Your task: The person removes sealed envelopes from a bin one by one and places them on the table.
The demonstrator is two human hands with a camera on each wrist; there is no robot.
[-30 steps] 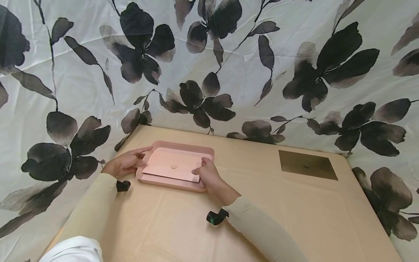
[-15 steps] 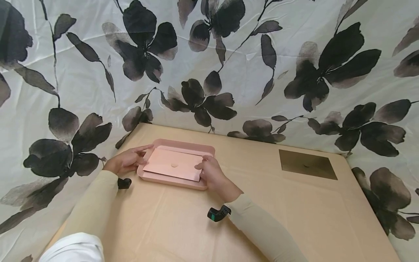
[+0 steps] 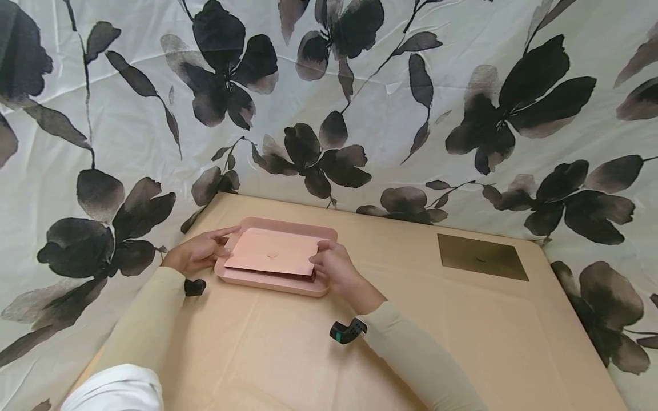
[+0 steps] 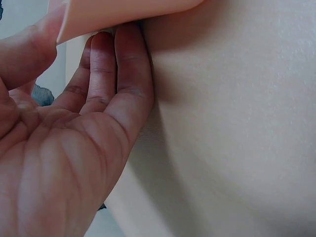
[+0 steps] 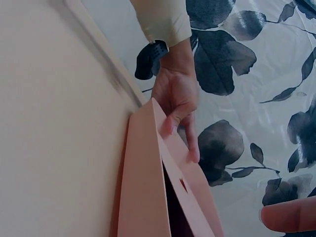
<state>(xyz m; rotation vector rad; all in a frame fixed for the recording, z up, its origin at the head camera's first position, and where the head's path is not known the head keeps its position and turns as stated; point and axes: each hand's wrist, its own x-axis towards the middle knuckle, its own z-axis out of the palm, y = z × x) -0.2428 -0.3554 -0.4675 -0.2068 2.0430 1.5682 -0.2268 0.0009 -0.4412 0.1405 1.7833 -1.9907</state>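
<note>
A pink shallow tray [image 3: 267, 284] with rounded corners stands towards the back left of the table. My left hand [image 3: 197, 251] grips its left end; in the left wrist view the thumb lies on the rim and the other fingers press from outside and below. Over the tray's inside lies a flat pink rectangular panel [image 3: 277, 245] with a small half-round cut. My right hand [image 3: 338, 265] pinches the panel's right end. The panel's near edge is tilted up, with a dark gap under it, also seen in the right wrist view. What lies beneath is hidden.
A dark gold rectangle [image 3: 483, 258] with a small half-round mark lies flat at the back right of the tan table [image 3: 411, 302]. A white cloth [image 3: 390, 125] with dark flowers hangs behind and at the sides.
The panel's near edge has risen, and the dark gap below it has widened. My right hand has shifted slightly to the right. The left hand has kept its grip on the tray.
</note>
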